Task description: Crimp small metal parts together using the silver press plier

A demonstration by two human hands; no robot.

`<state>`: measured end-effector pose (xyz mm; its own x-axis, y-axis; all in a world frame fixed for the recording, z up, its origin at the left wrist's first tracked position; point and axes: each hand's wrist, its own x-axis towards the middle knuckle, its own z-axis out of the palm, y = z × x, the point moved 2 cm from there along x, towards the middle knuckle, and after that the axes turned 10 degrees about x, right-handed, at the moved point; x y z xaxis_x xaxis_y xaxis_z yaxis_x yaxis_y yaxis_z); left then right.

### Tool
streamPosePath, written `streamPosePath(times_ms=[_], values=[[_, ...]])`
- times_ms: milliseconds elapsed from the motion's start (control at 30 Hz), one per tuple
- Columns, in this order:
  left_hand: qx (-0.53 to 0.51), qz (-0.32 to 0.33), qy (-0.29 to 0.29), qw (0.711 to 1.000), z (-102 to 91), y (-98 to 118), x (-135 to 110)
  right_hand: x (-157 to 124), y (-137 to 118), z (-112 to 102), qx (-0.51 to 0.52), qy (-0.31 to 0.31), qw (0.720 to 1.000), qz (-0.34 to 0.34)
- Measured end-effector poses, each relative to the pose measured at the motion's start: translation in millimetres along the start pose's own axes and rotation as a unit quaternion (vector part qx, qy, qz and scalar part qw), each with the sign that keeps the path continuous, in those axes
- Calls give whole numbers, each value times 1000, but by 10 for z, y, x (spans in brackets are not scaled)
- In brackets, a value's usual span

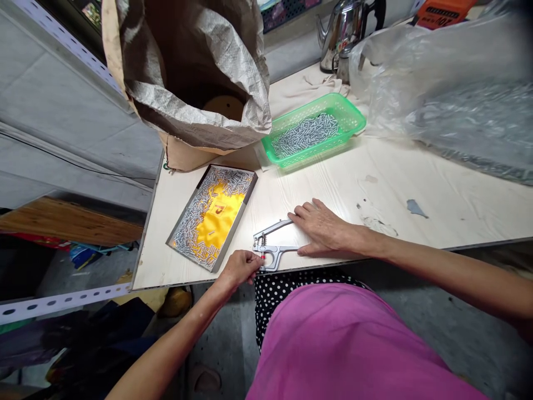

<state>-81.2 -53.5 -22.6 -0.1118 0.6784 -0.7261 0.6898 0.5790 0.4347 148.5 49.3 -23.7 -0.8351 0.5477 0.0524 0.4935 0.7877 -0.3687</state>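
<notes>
My right hand (322, 226) is wrapped round the spread handles of grey metal hand-press pliers (278, 250), fingers on the upper handle and thumb by the lower one. The pliers lie near the table's front edge, with a spring and a small red part at their jaw. My left hand (241, 266) is pinched closed right at that jaw; what its fingertips hold is too small to make out. Left of the pliers, a shallow tray (234, 238) with a yellow bottom holds many small silvery metal pieces. Farther back, a green plastic basket (353, 114) contains similar pieces.
A large open paper-lined sack (183, 153) stands at the table's back left. Clear plastic bags (453, 94) cover the back right, beside a shiny metal kettle (345, 28) and an orange box (443, 12). The table (458, 205) ends just before my body.
</notes>
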Motion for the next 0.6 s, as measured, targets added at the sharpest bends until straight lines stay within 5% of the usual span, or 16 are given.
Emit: streamPosePath(times_ms=[200, 267, 400, 600], values=[[57, -11, -3, 998, -12, 11, -49, -56, -98, -5, 2, 6, 1000, 10], [147, 22, 59, 987, -23, 48, -117, -67, -126, 11, 2, 4, 1000, 4], [310, 178, 244, 901, 38, 250, -247, -74, -139, 69, -1, 8, 1000, -20], [416, 358, 223, 806, 238, 655, 7, -89, -157, 90, -2, 9, 1000, 7]])
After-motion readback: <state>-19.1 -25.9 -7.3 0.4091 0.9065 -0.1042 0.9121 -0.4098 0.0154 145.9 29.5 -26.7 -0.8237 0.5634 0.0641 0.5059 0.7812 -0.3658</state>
